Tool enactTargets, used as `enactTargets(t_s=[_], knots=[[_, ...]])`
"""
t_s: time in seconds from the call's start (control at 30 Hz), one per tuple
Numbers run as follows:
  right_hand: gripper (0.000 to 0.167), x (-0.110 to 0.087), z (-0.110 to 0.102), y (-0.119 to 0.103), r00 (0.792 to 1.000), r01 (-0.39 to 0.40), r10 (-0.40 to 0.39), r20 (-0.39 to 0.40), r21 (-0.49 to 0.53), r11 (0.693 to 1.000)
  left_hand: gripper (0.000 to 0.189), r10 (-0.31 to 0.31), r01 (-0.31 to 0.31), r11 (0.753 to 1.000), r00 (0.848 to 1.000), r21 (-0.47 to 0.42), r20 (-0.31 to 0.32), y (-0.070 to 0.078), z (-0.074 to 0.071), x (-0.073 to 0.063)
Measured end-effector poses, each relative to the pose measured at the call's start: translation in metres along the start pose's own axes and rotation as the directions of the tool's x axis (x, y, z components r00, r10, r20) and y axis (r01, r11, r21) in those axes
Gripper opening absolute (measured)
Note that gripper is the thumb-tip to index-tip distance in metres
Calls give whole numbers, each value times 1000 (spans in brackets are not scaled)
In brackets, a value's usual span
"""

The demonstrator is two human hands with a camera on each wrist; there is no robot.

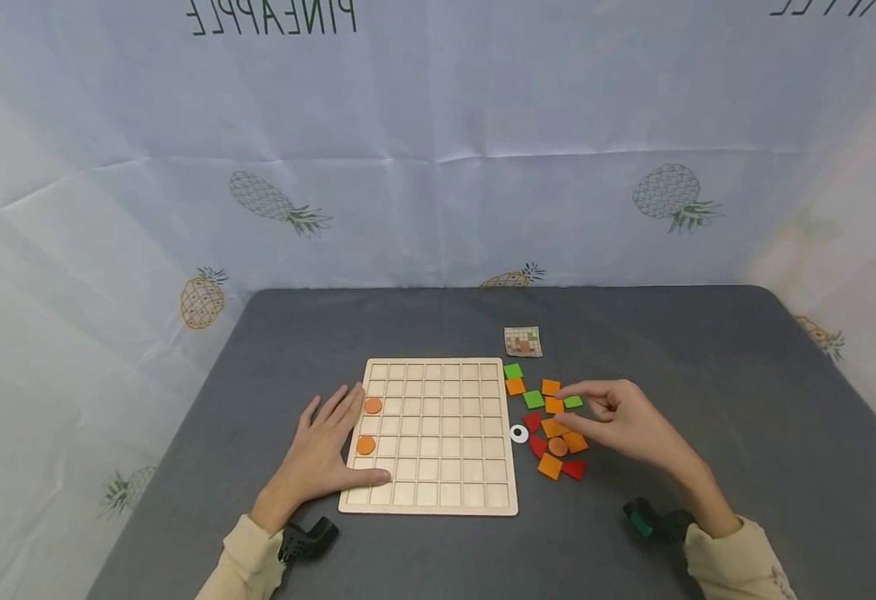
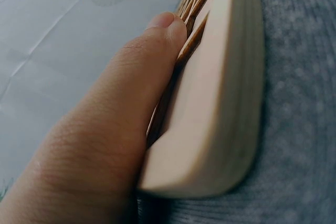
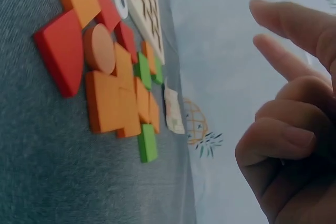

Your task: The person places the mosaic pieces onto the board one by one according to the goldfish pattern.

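Left hand (image 1: 321,456): we see its grip spread at the left edge of the grid board (image 1: 442,425), the thumb lying over near-left cells and hiding part of them.
Placed discs (image 1: 373,405): two orange ones sit apart in the leftmost column; we judge the work barely begun.
Board cells: the others we can see are bare, and the board lies flat on the tabletop (image 1: 438,567).
White piece (image 1: 518,433): black-centred, just beside the right edge; we cannot tell whether it touches.
Card (image 1: 523,342): printed with a small coloured grid, beyond the loose pieces (image 1: 550,467).
Off-board stock: green, orange and red shapes, left to place in our judgement; some touch, which could hinder picking one.
Right hand (image 1: 625,421): above these, thumb and index finger apart, other fingers curled, nothing pinched.
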State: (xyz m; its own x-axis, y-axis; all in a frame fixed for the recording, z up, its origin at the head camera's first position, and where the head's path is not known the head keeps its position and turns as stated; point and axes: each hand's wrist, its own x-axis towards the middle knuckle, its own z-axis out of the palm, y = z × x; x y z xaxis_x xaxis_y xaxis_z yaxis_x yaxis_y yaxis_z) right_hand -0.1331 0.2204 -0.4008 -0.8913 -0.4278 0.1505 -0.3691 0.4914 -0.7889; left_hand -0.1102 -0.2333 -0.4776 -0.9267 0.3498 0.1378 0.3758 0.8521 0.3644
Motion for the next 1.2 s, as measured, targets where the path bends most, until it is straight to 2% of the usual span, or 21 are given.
enactTargets(t_s=[0.27, 0.43, 0.87, 1.1, 1.2], knots=[[28, 2, -2, 13, 987, -42, 38, 156, 23, 999, 138, 0, 0, 1000, 1000, -8, 3, 0, 0, 0], [29, 2, -3, 20, 975, -56, 53, 216, 9, 998, 138, -4, 4, 1000, 1000, -4, 8, 0, 1, 0], [28, 4, -1, 36, 961, -68, 77, 265, -42, 997, 139, -1, 1, 1000, 1000, -5, 0, -1, 3, 0], [31, 6, 1, 37, 951, -97, 118, 286, -88, 991, 139, -10, 10, 1000, 1000, -15, 5, -1, 1, 0], [31, 6, 2, 36, 949, -84, 107, 298, -88, 993, 139, -12, 12, 1000, 1000, -6, 10, 0, 1, 0]])
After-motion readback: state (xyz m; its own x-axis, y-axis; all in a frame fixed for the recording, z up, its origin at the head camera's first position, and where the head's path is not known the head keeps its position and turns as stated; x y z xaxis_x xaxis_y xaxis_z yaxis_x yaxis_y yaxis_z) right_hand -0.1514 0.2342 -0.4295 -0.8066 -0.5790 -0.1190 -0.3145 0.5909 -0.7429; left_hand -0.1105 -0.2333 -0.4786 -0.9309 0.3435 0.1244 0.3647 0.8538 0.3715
